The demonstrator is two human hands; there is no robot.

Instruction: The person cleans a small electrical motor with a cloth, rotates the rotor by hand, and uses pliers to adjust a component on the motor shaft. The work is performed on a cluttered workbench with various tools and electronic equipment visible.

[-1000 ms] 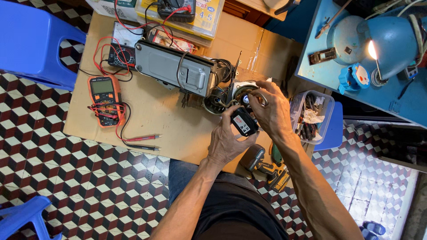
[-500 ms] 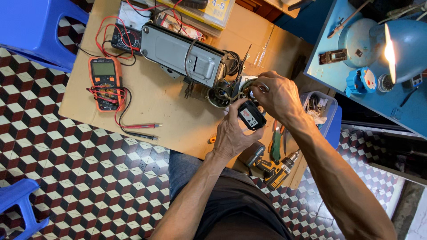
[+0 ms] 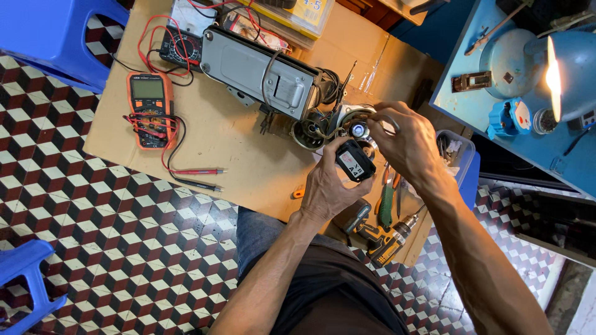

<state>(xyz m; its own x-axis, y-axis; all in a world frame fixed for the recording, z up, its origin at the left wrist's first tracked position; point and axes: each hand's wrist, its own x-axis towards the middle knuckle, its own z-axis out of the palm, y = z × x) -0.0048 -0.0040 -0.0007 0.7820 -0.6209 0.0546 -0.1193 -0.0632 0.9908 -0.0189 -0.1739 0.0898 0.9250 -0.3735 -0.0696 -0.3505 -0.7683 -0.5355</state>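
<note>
Left hand (image 3: 326,189) pinched a small black block (image 3: 355,160) at frame centre; right hand (image 3: 406,139) curled closed on the round motor part (image 3: 357,127) just above. Best done with the block steady, wires slack. Versus a second earlier: hands sat lower, orange meter (image 3: 149,108) further toward upper left.

Landmark: metal housing (image 3: 257,73) lying on the cardboard sheet (image 3: 248,155).

- Multimeter (image 3: 149,108) to its left, probes (image 3: 195,177) below that.
- Motor parts (image 3: 323,127) just beside its right end.
- Left hand (image 3: 329,186) and right hand (image 3: 406,142) lower right of it, small block (image 3: 355,161) between them.
- Cordless drill (image 3: 382,236) further below.
- Lamp (image 3: 568,68) far right, on a workbench (image 3: 472,105).
</note>
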